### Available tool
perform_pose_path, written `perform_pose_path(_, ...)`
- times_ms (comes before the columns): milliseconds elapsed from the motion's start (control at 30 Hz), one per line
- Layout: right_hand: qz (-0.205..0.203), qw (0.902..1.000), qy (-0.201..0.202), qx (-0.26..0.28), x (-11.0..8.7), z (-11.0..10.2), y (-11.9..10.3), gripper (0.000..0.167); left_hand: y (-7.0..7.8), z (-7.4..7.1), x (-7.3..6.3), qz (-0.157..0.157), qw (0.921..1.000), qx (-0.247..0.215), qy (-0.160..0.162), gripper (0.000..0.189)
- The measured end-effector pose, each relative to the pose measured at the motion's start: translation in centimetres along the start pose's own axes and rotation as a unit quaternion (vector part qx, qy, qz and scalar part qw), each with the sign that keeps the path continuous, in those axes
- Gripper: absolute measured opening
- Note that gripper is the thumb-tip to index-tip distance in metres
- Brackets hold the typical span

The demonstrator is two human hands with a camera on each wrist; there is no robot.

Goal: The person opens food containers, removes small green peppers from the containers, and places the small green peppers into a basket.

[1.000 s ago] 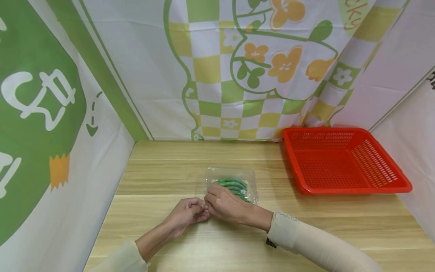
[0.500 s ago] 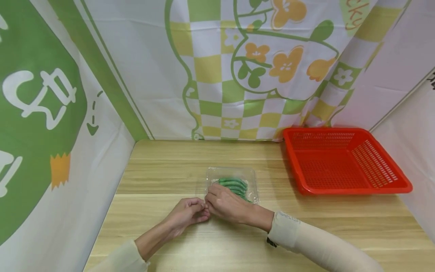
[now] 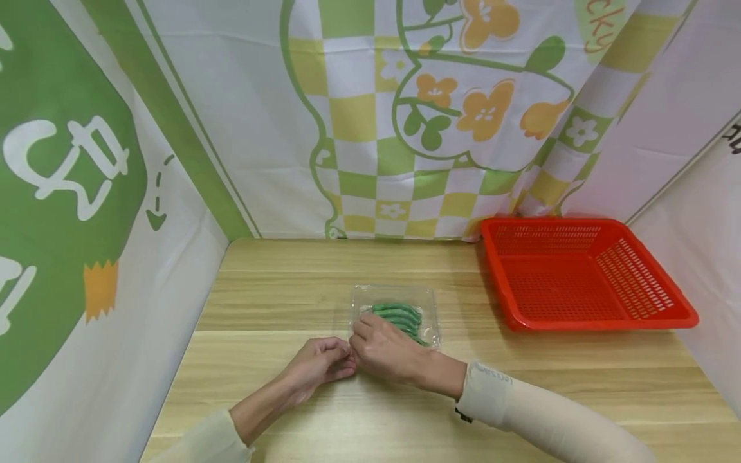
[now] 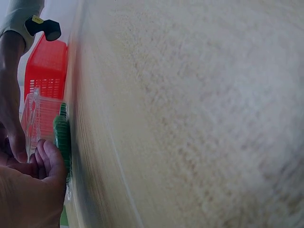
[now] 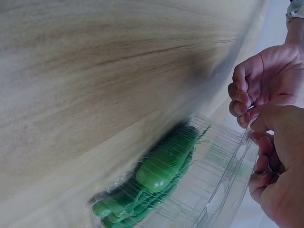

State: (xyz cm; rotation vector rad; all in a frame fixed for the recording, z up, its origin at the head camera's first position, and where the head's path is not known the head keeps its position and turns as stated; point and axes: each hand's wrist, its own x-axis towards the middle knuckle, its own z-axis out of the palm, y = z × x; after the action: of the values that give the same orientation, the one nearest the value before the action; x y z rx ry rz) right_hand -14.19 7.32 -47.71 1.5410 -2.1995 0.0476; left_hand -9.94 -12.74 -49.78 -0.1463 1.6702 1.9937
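Note:
A clear plastic clamshell box [image 3: 393,294] with several green chili peppers [image 3: 401,314] inside sits at mid-table. My right hand [image 3: 386,348] reaches over its near left corner and covers part of the peppers. Thumb and fingers of that hand pinch the box's rim, seen close up in the right wrist view beside the ribbed wall [image 5: 216,161]. Fingertips of my left hand [image 3: 323,361] meet the right ones at the same corner, curled in and pinching at the plastic edge. The left wrist view has both hands close in front of the box [image 4: 45,111].
A red perforated plastic basket [image 3: 590,270] stands at the back right of the wooden table [image 3: 278,283]. A printed curtain [image 3: 393,148] hangs along the table's back edge, and a green and white sheet [image 3: 145,308] borders the left side.
Both hands stay at the box's near left corner, with only slight finger movement. The box, peppers and basket keep their places on the table.

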Motion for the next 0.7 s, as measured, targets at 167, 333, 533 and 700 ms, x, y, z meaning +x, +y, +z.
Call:
perform_pose_path(167,-0.009,0.9992,-0.015,-0.036,0.1,-0.3,-0.1,0.025,0.0,0.0,0.0,-0.004,1.0000,0.001,0.000,0.018)
perform_pose_path(333,0.009,0.9995,-0.030,0.001,0.0,-0.2,-0.3,0.020,0.0,-0.1,0.0,-0.003,1.0000,0.004,0.002,0.018)
perform_pose_path(533,0.022,0.9983,-0.005,0.053,-0.3,0.5,-0.1,0.011,-0.3,0.2,0.2,0.010,0.9997,-0.005,0.020,0.017)
perform_pose_path(700,0.029,0.9951,0.028,0.090,-0.4,1.2,0.2,0.007,-0.3,0.5,0.3,0.013,0.9992,-0.008,0.036,0.017)
